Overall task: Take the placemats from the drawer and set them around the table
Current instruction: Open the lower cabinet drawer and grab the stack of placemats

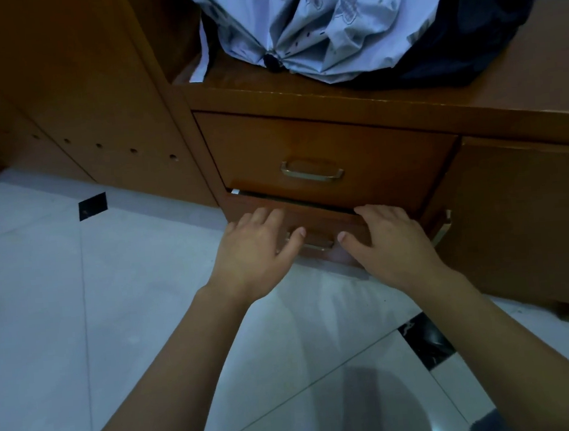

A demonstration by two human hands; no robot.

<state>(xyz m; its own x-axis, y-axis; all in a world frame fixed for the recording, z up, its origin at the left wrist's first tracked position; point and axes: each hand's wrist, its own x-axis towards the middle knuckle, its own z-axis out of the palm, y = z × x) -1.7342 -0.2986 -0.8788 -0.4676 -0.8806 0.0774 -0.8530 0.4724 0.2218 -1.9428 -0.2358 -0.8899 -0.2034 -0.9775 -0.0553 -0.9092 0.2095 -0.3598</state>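
Note:
The lower wooden drawer of a brown cabinet stands slightly out from the cabinet face, with a thin dark gap along its top edge. My left hand lies on the drawer front left of its metal handle, fingers over the top edge. My right hand lies on the front right of the handle, fingers also reaching over the top edge. The thumbs point toward each other near the handle. No placemats show; the drawer's inside is hidden.
The upper drawer with a metal handle is closed. A folded silver umbrella and dark cloth lie on the cabinet top. A tall wooden panel stands at left. White tiled floor lies below.

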